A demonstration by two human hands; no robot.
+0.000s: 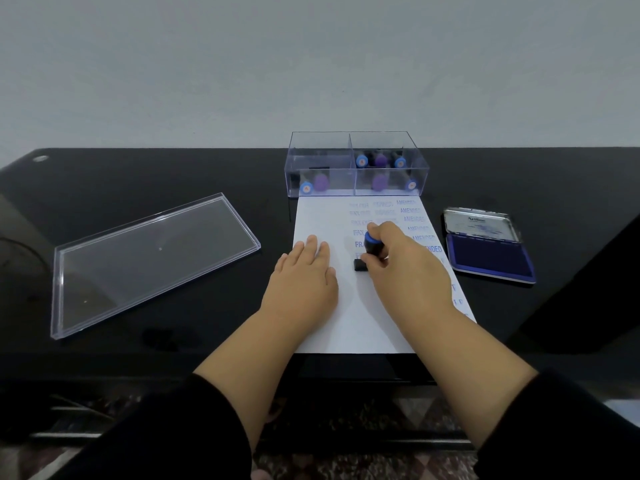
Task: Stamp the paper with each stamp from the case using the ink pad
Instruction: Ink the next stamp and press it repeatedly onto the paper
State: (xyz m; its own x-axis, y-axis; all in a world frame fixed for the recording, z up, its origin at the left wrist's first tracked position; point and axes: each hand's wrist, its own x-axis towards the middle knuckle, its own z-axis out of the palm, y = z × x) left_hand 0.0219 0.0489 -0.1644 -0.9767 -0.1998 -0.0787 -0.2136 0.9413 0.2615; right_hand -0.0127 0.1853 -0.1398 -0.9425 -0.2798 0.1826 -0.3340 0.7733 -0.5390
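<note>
Black and glossy, the table (173, 181) runs up to a plain pale wall (311, 64) at the far side. From my head camera I see the paper (325, 216) lying in the middle, its far edge touching the case (356, 164). My left hand (304, 271) lies flat on the paper's left half, fingers straight and close together. My right hand (398, 268) is curled round a stamp (371, 249) with a blue cap, whose black base sits on the paper near the middle. Rows of blue print cover the paper's right half, partly hidden by my right hand. More stamps with blue and purple tops stand in the clear case's compartments. Right of the paper, the ink pad (488, 254) lies open, its lid tipped back. Well to the left lies the case's clear lid (149, 261).
</note>
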